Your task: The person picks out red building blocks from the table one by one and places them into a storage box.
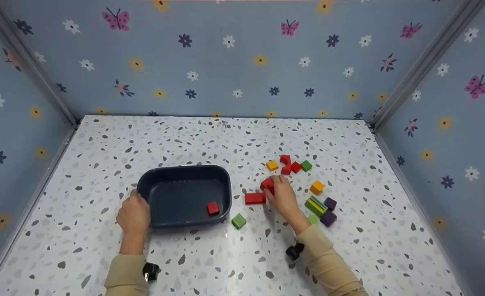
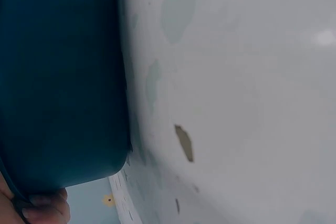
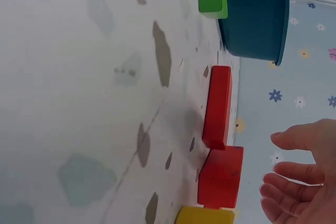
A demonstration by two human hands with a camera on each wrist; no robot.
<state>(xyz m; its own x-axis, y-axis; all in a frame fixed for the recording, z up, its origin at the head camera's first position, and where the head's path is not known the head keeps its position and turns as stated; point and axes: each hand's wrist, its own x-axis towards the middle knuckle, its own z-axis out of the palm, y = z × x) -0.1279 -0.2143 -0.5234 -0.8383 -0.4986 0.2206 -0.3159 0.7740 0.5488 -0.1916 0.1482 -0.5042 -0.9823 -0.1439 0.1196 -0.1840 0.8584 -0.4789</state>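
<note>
A dark blue rectangular tub point(image 1: 185, 197) stands on the table, with a red block point(image 1: 213, 208) in its near right corner. My left hand point(image 1: 134, 213) grips the tub's left rim; in the left wrist view its fingers point(image 2: 47, 211) curl over that rim. Right of the tub, my right hand point(image 1: 282, 199) hovers over a red block point(image 1: 266, 184), fingers loosely bent and apart. The right wrist view shows nothing between thumb and fingers, with the red blocks below the hand point(image 3: 302, 174). A long red block point(image 1: 255, 198) lies just left of the hand.
A green block point(image 1: 239, 221) lies off the tub's near right corner. Behind the right hand are a yellow block point(image 1: 272, 165), a red arch block point(image 1: 285, 159) and a green block point(image 1: 306, 165). Right of it sit an orange block point(image 1: 317, 187), a striped block point(image 1: 316, 205) and purple blocks point(image 1: 328, 218).
</note>
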